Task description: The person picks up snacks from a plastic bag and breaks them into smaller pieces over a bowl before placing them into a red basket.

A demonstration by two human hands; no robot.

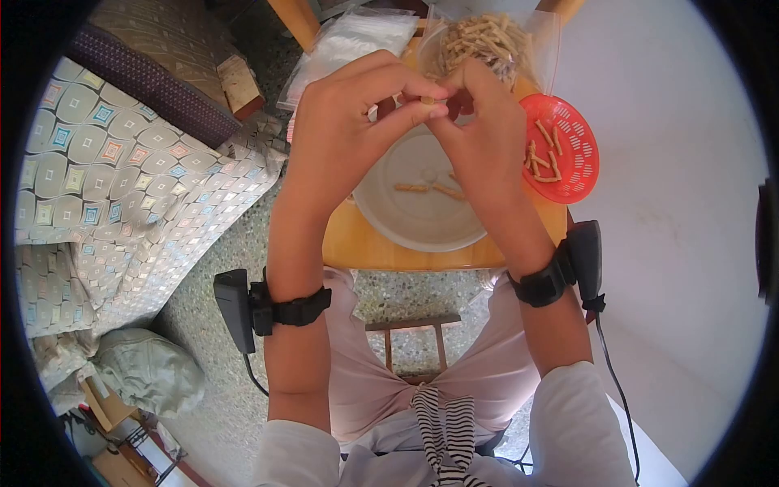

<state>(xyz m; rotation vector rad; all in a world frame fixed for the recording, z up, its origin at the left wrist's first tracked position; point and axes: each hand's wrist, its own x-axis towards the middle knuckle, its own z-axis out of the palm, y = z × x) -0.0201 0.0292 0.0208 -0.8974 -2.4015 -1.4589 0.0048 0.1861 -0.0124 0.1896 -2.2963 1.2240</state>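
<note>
My left hand (345,122) and my right hand (487,122) meet fingertip to fingertip above a white bowl (375,221). Pinched between the thumbs and fingers is a short tan stick (432,101), mostly hidden by the fingertips. Both hands are closed on it. Below them, a few tan stick pieces (411,187) lie in the bowl. A red slotted basket (586,154) by my right wrist holds several similar sticks (554,166). Behind my right hand, a clear plastic bag (548,49) is filled with many more of these sticks (479,40).
The bowl stands on a wooden stool (389,256) in front of my knees. Flat clear bags (365,36) are stacked at the back left. A patterned cloth (114,154) hangs on the left, and a white wall (673,162) rises on the right. Cables hang from both wrist straps.
</note>
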